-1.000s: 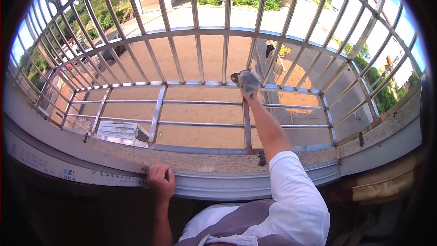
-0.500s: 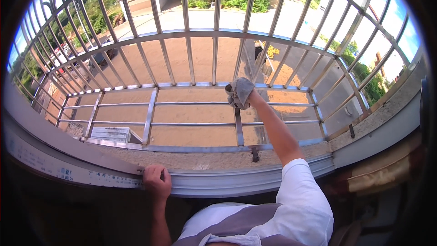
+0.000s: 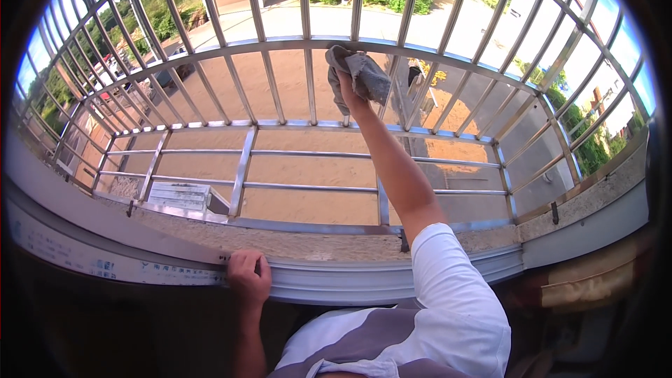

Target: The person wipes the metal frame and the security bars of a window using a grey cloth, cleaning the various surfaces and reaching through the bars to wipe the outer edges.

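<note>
My right arm reaches out over the sill, and my right hand (image 3: 346, 85) is closed on a grey cloth (image 3: 369, 78). The cloth is bunched around the fingers and hides most of them. It lies against the upper horizontal rail of the metal window grille (image 3: 448, 58), by one of the upright bars. My left hand (image 3: 249, 276) grips the inner edge of the window frame (image 3: 336, 281), with its fingers curled over the top.
A rough concrete ledge (image 3: 308, 239) runs between frame and grille, with small dark metal brackets (image 3: 555, 213) on it. Below the grille are a sandy yard (image 3: 301, 199) and a white ridged box-like object (image 3: 178, 196). A curtain (image 3: 588, 283) hangs at the right.
My right hand has moved the cloth from the lower rail up and outward, slightly left, to the upper rail. My left hand stays on the frame; the view has shifted a little.
</note>
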Motion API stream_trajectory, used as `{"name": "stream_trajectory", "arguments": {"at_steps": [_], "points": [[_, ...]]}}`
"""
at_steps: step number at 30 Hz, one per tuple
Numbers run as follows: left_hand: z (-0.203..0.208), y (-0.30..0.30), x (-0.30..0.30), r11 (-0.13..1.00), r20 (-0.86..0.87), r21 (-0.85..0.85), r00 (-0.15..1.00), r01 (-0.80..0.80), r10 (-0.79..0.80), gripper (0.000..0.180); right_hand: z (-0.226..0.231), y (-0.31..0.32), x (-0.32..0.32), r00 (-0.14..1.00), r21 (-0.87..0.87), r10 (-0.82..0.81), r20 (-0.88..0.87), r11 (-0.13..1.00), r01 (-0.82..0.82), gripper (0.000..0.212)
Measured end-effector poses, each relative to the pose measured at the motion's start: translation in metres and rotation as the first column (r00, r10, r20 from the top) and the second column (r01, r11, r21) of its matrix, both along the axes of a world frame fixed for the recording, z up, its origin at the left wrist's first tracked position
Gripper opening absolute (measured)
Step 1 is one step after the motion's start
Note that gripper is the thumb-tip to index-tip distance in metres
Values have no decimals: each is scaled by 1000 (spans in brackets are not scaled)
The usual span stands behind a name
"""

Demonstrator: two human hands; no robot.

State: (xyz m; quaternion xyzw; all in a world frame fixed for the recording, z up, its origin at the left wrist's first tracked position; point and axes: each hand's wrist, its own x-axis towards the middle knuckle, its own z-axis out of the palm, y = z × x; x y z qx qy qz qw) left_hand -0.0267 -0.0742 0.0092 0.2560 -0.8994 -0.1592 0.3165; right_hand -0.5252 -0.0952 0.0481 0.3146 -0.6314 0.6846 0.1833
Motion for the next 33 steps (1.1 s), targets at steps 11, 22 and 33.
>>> {"name": "stream_trajectory", "arguments": {"at_steps": [11, 22, 33], "points": [[-4, 5, -12, 998, 7, 40, 999, 47, -48, 3, -169, 42, -25, 477, -740, 770, 423, 597, -308, 30], [4, 6, -12, 999, -30, 5, 998, 49, -48, 5, -31, 92, 49, 815, -171, 578, 45, 808, -563, 22], [1, -1, -2, 999, -47, -14, 998, 46, -46, 7, 49, -72, 53, 983, 489, -179, 44, 862, 135, 54]]}}
